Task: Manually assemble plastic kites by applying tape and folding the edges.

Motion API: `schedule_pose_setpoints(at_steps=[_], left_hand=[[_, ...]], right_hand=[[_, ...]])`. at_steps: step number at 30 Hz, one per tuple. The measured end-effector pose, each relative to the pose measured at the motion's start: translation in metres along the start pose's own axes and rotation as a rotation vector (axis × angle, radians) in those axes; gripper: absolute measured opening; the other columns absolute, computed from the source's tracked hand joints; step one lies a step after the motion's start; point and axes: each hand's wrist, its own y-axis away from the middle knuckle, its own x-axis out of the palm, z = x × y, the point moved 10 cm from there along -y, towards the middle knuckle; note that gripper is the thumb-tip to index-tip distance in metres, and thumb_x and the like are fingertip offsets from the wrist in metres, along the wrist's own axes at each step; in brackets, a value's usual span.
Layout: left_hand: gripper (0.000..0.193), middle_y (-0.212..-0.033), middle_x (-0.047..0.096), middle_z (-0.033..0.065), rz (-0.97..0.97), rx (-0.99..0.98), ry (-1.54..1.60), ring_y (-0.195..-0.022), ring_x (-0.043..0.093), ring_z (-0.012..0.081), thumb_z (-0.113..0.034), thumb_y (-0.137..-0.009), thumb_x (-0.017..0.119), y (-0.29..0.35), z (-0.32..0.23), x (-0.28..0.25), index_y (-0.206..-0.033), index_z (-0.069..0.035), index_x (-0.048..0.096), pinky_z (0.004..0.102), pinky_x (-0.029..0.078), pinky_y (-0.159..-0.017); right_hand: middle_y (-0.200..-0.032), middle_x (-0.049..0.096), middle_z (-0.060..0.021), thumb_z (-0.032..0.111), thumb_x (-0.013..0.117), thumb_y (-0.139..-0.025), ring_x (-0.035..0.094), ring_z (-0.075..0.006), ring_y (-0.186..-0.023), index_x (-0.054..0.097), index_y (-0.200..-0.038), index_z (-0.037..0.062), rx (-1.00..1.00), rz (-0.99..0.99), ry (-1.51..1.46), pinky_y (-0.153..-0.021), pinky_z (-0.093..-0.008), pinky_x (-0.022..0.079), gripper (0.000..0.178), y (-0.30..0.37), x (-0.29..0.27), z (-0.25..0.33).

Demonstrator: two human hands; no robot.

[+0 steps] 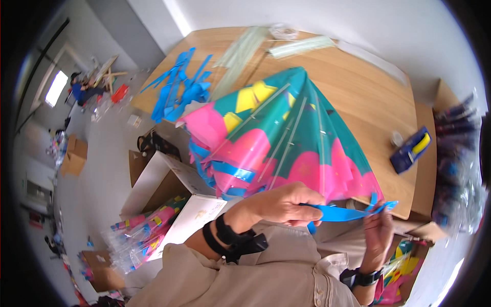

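A blue ribbon (340, 213) is stretched between my hands at the table's front edge. My left hand (294, 203) is closed round one end of it. At the other end, the fingers of my right hand (378, 227) pinch the ribbon, which looks folded or looped there. Just beyond them a kite (286, 135) of green, pink and yellow sheet lies on the table, partly gathered into folds, with thin rods along it. More shiny blue strips (232, 171) bunch at its left lower side. Whether the held ribbon joins the kite cannot be made out.
Blue strips (179, 87) lie at the wooden table's (368, 102) left, pale strips (243, 48) at the back, and a dark blue and yellow tool (411, 148) at the right. Open cartons (204, 215) with bagged kites flank me. A person (84, 91) sits far left.
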Motion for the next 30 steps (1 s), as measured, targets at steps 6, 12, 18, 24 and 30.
schedule_pose_setpoints(at_steps=[6, 12, 18, 24, 30], left_hand=[[0.016, -0.075, 0.065, 0.006, -0.482, 0.144, -0.199, -0.068, 0.061, 0.0111, -0.013, -0.09, 0.057, 0.104, -0.072, -0.123, -0.093, 0.002, 0.063, 0.0243, 0.05, -0.065], [0.024, -0.088, 0.067, 0.0073, -0.979, -0.041, -0.567, -0.083, 0.063, 0.0141, -0.021, -0.086, 0.063, 0.189, -0.143, -0.358, -0.099, 0.0, 0.065, 0.0288, 0.051, -0.074], [0.024, -0.088, 0.066, 0.0145, -1.494, -0.494, -1.639, -0.08, 0.062, 0.0315, -0.028, -0.085, 0.057, 0.265, -0.209, -0.497, -0.089, -0.007, 0.068, 0.0397, 0.049, -0.07], [0.025, -0.08, 0.062, 0.0225, -1.52, -0.371, -1.687, -0.081, 0.058, 0.0424, -0.025, -0.083, 0.058, 0.308, -0.134, -0.611, -0.084, -0.001, 0.063, 0.0489, 0.043, -0.069], [0.024, -0.079, 0.063, 0.0071, -1.589, -0.4, -0.968, -0.063, 0.06, 0.018, -0.019, -0.079, 0.064, 0.291, 0.009, -0.629, -0.095, -0.001, 0.063, 0.0285, 0.047, -0.047]], right_hand=[[-0.097, 0.066, -0.0181, 0.01, 0.051, -0.092, 0.066, -0.0269, -0.079, 0.058, -0.1, 0.002, 0.344, -0.069, 0.041, -0.074, -0.0403, 0.056, 0.013, -0.035, 0.034, -0.111], [-0.09, 0.066, -0.0157, 0.007, 0.051, -0.091, 0.065, -0.0229, -0.077, 0.057, -0.095, 0.0032, 0.43, -0.133, 0.26, -0.067, -0.0338, 0.055, 0.008, -0.055, 0.031, -0.132], [-0.084, 0.065, -0.0121, 0.005, 0.052, -0.09, 0.063, -0.0194, -0.07, 0.057, -0.092, 0.0038, 0.367, -0.287, 0.263, -0.061, -0.0308, 0.053, 0.006, -0.074, 0.007, -0.123], [-0.082, 0.064, -0.0106, 0.006, 0.054, -0.088, 0.063, -0.0177, -0.069, 0.058, -0.09, 0.0033, 0.259, -0.397, 0.372, -0.06, -0.0277, 0.052, 0.005, -0.087, 0.002, -0.101], [-0.081, 0.063, -0.0077, 0.009, 0.059, -0.086, 0.06, -0.0137, -0.067, 0.058, -0.088, 0.0027, -0.018, -0.528, 0.598, -0.061, -0.0241, 0.049, 0.007, -0.088, -0.023, -0.024]])
